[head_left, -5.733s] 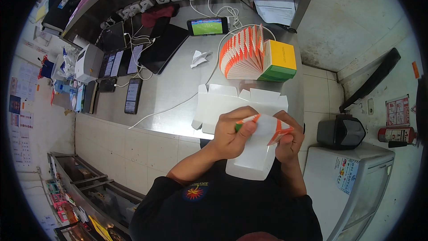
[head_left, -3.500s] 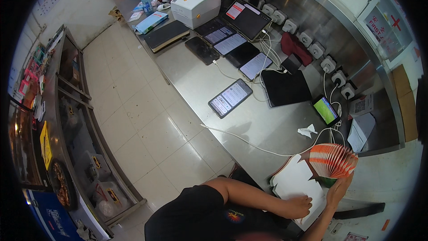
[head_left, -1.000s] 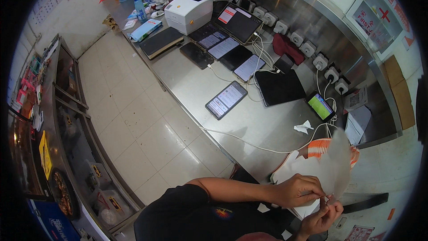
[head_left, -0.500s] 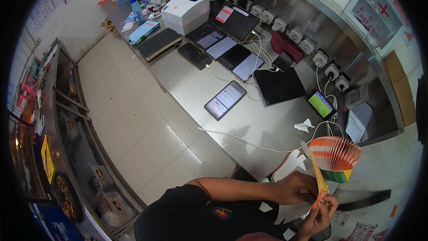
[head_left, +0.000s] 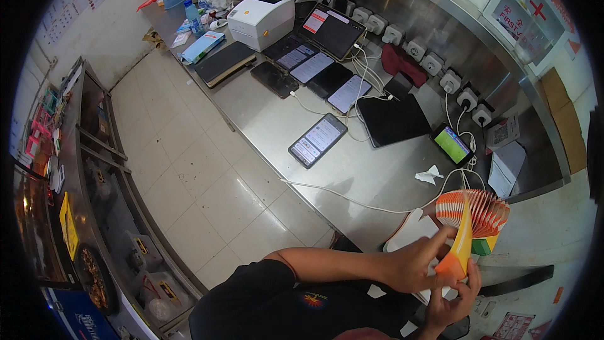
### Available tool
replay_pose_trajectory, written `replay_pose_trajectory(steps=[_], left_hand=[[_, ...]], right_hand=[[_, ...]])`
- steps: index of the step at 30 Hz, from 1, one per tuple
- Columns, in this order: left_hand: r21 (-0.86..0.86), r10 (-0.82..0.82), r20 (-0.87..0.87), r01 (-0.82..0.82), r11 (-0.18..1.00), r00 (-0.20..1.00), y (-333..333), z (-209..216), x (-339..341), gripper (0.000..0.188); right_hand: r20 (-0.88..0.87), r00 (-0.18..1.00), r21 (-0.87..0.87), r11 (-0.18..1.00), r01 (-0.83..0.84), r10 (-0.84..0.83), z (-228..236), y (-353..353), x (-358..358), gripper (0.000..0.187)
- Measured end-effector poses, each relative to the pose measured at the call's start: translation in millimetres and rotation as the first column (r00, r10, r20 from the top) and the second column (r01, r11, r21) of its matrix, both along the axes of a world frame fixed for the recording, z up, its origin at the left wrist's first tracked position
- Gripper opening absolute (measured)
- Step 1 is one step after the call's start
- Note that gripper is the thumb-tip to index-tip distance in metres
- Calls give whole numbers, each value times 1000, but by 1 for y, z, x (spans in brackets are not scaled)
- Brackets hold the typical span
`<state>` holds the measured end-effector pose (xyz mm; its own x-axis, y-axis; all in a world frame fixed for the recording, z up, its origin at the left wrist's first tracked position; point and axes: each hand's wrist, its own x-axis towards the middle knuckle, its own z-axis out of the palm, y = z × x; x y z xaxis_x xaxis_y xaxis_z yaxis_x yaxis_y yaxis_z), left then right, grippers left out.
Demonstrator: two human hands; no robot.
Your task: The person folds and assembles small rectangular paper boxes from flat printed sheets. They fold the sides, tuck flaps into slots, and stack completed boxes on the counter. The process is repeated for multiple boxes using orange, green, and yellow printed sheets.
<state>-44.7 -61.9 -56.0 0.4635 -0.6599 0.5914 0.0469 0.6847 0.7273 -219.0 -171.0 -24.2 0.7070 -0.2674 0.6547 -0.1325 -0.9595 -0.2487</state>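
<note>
A yellow-and-orange folded paper piece [head_left: 464, 249], like a small carton or sleeve, stands upright between my hands at the lower right. My left hand [head_left: 415, 267] pinches it from the left side, fingers closed on its edge. My right hand [head_left: 454, 302] grips its lower orange end from below. Just beyond it is a fanned stack of orange-and-white striped paper pieces [head_left: 475, 213], with a yellow-and-green side [head_left: 483, 245] showing. White paper [head_left: 412, 230] lies on the counter beside my left hand, partly covered by it.
The steel counter [head_left: 251, 110] carries several phones, a lit phone [head_left: 318, 140] nearest, a black tablet [head_left: 394, 119], a white label printer [head_left: 262, 20] and a dark notebook [head_left: 225, 63]. A white cable [head_left: 352, 201] crosses the front edge. Plugs [head_left: 415, 50] line the back wall.
The paper piece has turned so that its broad yellow face shows, and its orange end has spread. My left hand has risen slightly, and my right hand has shifted right.
</note>
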Motion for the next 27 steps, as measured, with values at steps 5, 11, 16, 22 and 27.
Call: replay_pose_trajectory(steps=[5,11,16,22,27], left_hand=[[48,120,-118,-115,992,986,-6,8,5,29],[-159,416,79,-400,903,906,-14,3,-1,25],[-359,622,362,-512,780,694,-18,-6,2,23],[-297,561,529,-480,825,637,-14,-20,0,29],[-318,553,437,-453,833,709,-17,-22,1,28]], right_hand=[[16,999,-307,951,-32,39,0,-4,-3,31],[149,984,-127,989,-76,95,-9,-10,-6,34],[159,987,124,992,-20,0,-16,-5,-1,29],[190,982,27,1000,-3,-3,-2,-5,11,25],[239,970,83,996,12,-32,-6,1,17,24]])
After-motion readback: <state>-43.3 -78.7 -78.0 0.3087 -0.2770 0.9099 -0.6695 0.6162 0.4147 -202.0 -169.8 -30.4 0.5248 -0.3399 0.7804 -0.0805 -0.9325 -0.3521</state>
